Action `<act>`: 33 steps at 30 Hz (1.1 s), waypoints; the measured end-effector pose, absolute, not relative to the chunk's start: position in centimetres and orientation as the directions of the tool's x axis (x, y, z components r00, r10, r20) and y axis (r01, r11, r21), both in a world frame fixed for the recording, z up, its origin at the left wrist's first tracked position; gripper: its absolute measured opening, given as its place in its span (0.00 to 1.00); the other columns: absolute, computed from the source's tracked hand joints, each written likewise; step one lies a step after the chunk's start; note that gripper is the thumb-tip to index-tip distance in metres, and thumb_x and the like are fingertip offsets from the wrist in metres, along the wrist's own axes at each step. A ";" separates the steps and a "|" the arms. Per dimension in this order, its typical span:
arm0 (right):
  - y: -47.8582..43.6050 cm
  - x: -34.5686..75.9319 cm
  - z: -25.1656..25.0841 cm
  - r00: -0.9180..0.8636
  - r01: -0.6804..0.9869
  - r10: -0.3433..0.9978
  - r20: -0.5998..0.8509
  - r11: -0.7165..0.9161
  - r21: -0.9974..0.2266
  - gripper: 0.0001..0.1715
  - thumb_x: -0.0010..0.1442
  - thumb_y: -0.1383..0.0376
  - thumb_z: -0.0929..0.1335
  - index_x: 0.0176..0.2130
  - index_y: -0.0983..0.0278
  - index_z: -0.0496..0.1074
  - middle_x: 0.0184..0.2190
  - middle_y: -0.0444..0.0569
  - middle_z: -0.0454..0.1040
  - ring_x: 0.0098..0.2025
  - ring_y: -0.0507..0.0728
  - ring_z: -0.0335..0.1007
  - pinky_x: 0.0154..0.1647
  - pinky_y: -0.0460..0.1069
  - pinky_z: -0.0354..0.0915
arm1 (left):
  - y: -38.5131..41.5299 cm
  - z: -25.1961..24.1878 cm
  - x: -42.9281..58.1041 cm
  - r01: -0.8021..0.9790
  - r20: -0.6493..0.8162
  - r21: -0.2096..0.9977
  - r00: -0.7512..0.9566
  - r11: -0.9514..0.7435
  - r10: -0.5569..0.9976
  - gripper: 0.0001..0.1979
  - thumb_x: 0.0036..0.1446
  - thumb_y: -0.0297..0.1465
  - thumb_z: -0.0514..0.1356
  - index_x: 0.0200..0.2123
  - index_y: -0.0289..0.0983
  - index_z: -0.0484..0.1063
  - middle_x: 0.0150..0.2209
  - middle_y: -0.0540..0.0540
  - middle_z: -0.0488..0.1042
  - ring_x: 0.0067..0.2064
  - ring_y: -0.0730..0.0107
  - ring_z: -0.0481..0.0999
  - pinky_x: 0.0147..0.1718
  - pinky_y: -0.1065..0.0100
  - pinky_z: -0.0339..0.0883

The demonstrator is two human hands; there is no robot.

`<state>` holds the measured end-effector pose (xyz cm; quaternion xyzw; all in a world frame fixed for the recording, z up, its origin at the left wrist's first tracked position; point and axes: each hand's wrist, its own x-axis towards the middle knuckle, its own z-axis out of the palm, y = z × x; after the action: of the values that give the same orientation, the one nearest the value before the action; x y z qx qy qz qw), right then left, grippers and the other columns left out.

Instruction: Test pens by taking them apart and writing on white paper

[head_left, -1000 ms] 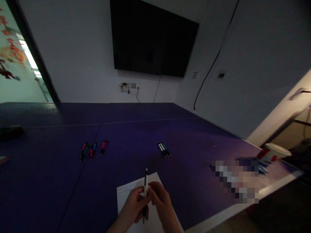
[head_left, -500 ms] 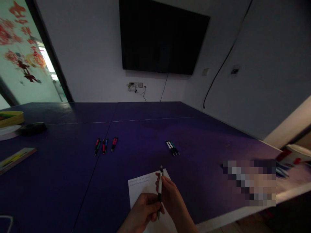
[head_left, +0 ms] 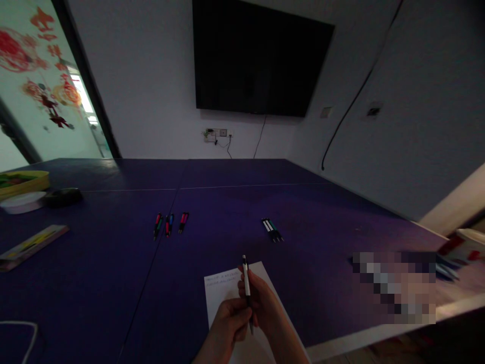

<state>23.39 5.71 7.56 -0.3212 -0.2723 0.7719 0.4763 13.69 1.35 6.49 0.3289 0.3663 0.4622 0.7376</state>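
Observation:
A white and black pen (head_left: 246,283) is held between both hands above a sheet of paper (head_left: 223,292). My left hand (head_left: 232,322) pinches its dark lower part, close to the tip that points down toward me. Higher up, my right hand (head_left: 263,298) has its fingers closed around the white barrel. Small handwriting runs along the top of the sheet, and my hands cover much of the rest. Beyond the paper lie several white and green pens (head_left: 272,230) side by side. Farther left are several pens with red, green and blue barrels (head_left: 168,225).
The purple table (head_left: 212,202) reaches to the wall under a black television (head_left: 261,60). On the left are a yellow basket (head_left: 28,184), a white round object (head_left: 23,203), a dark object (head_left: 63,197) and a flat box (head_left: 36,245). A blurred patch covers something at right.
The pen's upper end has tipped to the left, and its lower end has shifted slightly right. Both hands still hold it. The whole view has shifted a little.

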 end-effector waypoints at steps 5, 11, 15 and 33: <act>5.8 22.9 7.2 -0.289 -0.597 0.937 -0.196 -0.336 -0.729 0.17 0.42 0.61 0.73 0.33 0.68 0.73 0.20 0.43 0.69 0.18 0.46 0.61 0.15 0.41 0.54 | 3.0 5.5 13.7 -0.279 -0.251 0.925 0.063 0.259 0.966 0.18 0.35 0.43 0.63 0.21 0.34 0.67 0.17 0.54 0.61 0.17 0.83 0.51 0.18 0.74 0.43; 6.8 23.6 6.3 -0.258 -0.703 0.945 -0.199 -0.325 -0.632 0.16 0.40 0.64 0.74 0.33 0.67 0.73 0.22 0.44 0.72 0.26 0.49 0.67 0.27 0.43 0.63 | 2.3 2.9 12.7 0.455 0.026 0.890 0.007 -0.026 1.000 0.16 0.44 0.39 0.60 0.35 0.36 0.71 0.37 0.41 0.73 0.39 0.59 0.71 0.39 0.61 0.62; 7.2 23.9 6.3 -0.255 -0.703 0.947 -0.195 -0.320 -0.635 0.12 0.43 0.65 0.73 0.30 0.66 0.71 0.28 0.48 0.75 0.24 0.48 0.68 0.22 0.42 0.62 | 0.6 1.0 10.6 0.752 -0.019 0.635 0.244 -0.177 0.970 0.34 0.37 0.36 0.65 0.51 0.34 0.63 0.55 0.34 0.59 0.56 0.48 0.56 0.53 0.51 0.52; 6.9 23.3 6.2 -0.316 -0.696 0.927 -0.202 -0.371 -0.615 0.12 0.41 0.69 0.73 0.29 0.66 0.70 0.27 0.44 0.73 0.23 0.48 0.67 0.24 0.45 0.64 | 1.1 -0.6 6.9 0.756 0.083 0.492 0.452 -0.431 0.888 0.39 0.40 0.33 0.65 0.56 0.43 0.54 0.56 0.38 0.58 0.57 0.51 0.56 0.54 0.44 0.45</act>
<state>23.32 6.91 6.24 -0.2706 -0.2136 0.7826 0.5184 6.93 1.09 -0.56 0.8291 0.4959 0.1675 0.1964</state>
